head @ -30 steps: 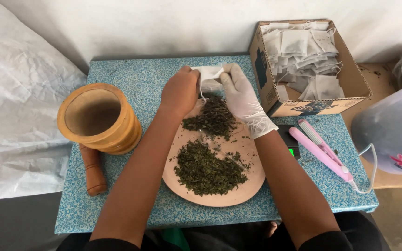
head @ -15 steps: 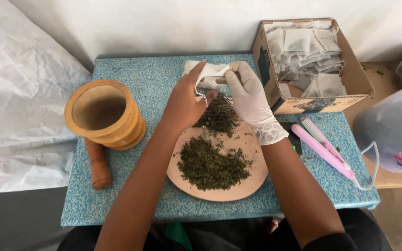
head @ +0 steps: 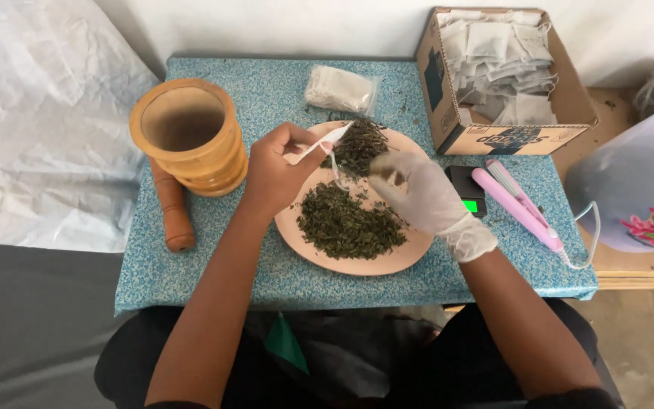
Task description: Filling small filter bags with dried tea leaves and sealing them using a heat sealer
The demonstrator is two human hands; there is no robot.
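Observation:
My left hand (head: 275, 168) is bare and holds a small white tea bag (head: 319, 144) with a thin string hanging from it, above the left side of a pink plate (head: 372, 261). Dried green leaves (head: 350, 224) lie in two heaps on the plate. My right hand (head: 418, 189) wears a white glove and pinches a bit of the dried leaves just right of the bag, over the plate's middle.
A wooden mortar (head: 188, 138) stands at the left with its pestle (head: 172, 213) lying beside it. A clear packet of empty bags (head: 340, 88) lies behind the plate. A cardboard box of white bags (head: 498, 72), a small black scale (head: 469, 193) and a pink sealer (head: 518, 204) are at the right.
Both hands have come back from the packet at the far side to over the plate. My left hand now holds a single bag and my right hand has pinched up leaves.

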